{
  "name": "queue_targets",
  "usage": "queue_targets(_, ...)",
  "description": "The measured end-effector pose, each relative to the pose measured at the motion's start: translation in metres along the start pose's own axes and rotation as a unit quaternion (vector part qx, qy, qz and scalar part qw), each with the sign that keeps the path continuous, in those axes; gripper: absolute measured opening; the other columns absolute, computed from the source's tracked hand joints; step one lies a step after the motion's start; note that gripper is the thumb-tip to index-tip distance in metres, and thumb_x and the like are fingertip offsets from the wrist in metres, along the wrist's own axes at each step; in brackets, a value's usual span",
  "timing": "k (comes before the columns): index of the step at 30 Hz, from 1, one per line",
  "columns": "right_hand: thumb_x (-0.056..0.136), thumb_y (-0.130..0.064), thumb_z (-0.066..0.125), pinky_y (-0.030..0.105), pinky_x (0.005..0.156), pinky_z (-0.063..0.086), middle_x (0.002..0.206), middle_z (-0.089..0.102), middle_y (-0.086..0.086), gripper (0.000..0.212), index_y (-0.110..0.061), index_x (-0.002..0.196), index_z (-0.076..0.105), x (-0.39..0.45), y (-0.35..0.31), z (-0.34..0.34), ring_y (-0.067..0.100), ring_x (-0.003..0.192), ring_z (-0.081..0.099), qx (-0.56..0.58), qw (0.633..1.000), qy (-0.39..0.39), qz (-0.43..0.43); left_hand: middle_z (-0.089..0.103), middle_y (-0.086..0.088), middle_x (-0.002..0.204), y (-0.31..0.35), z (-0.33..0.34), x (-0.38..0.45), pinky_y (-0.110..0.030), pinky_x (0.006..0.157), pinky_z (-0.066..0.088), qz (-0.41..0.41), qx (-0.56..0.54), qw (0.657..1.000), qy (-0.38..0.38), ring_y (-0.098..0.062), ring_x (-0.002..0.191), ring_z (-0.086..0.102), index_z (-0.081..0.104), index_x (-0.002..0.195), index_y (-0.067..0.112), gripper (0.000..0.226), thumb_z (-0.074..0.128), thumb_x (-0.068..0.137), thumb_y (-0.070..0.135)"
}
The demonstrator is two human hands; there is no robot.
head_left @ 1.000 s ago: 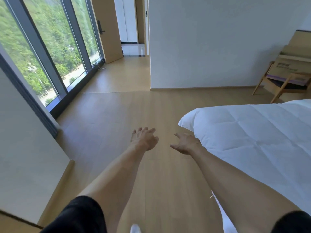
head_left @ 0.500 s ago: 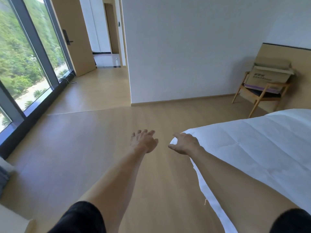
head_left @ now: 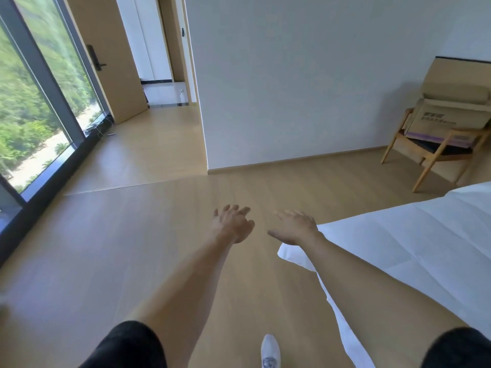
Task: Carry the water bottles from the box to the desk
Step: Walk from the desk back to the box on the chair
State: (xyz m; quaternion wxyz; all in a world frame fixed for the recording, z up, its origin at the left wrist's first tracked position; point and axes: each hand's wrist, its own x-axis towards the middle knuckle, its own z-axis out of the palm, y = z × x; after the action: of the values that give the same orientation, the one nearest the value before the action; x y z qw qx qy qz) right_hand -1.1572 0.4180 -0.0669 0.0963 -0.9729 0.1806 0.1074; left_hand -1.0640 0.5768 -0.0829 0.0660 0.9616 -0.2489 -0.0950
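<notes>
Box of brown cardboard sits on a wooden chair against the far right wall, its flaps up; its contents cannot be seen. Bare, smooth wood floor stretches between it and the person, edged at right by a bed in white quilted cover. Left hand and right hand reach forward, fingers spread, holding nothing. A white shoe shows below.

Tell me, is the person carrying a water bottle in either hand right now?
No: the left hand and right hand both reach forward over the floor with fingers spread, holding nothing.
</notes>
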Motion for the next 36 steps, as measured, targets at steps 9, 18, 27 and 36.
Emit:
queue_targets(9,0.093,-0.063,0.048,0.047,0.119,0.025,0.159,0.035,0.003,0.074,-0.031,0.156,0.028,0.198,0.016,-0.052,0.027,0.148,0.028,0.008,0.999,-0.016,-0.035,0.036,0.002,0.160,-0.008,-0.046,0.190,-0.052,0.121,0.012,-0.047,0.024,0.999,-0.006,-0.022,0.151,0.023,0.033,0.155,0.034,0.057,0.034,0.100,0.049)
queue_targets(18,0.090,-0.064,0.049,0.045,0.120,0.023,0.160,0.036,0.002,0.075,-0.035,0.156,0.029,0.333,0.057,-0.096,0.026,0.149,0.029,0.034,0.999,-0.009,-0.006,0.036,0.001,0.159,0.020,-0.074,0.331,-0.051,0.122,0.011,-0.028,0.036,0.999,-0.016,-0.021,0.150,0.024,0.032,0.156,0.034,0.057,0.033,0.101,0.048)
queue_targets(27,0.090,-0.063,0.051,0.046,0.115,0.027,0.155,0.043,0.003,0.068,-0.031,0.148,0.041,0.446,0.113,-0.121,0.027,0.144,0.036,0.033,0.997,-0.002,0.075,0.040,0.000,0.156,0.057,-0.076,0.486,-0.049,0.121,0.017,0.057,0.058,0.996,-0.032,-0.021,0.148,0.028,0.035,0.154,0.033,0.055,0.030,0.102,0.047)
queue_targets(36,0.091,-0.063,0.051,0.045,0.116,0.029,0.154,0.044,0.004,0.070,-0.033,0.152,0.035,0.583,0.156,-0.183,0.027,0.143,0.038,0.037,0.983,0.012,0.180,0.036,0.001,0.160,0.100,-0.116,0.679,-0.047,0.121,0.019,0.168,0.055,0.984,-0.037,-0.022,0.149,0.027,0.031,0.156,0.034,0.056,0.030,0.102,0.049)
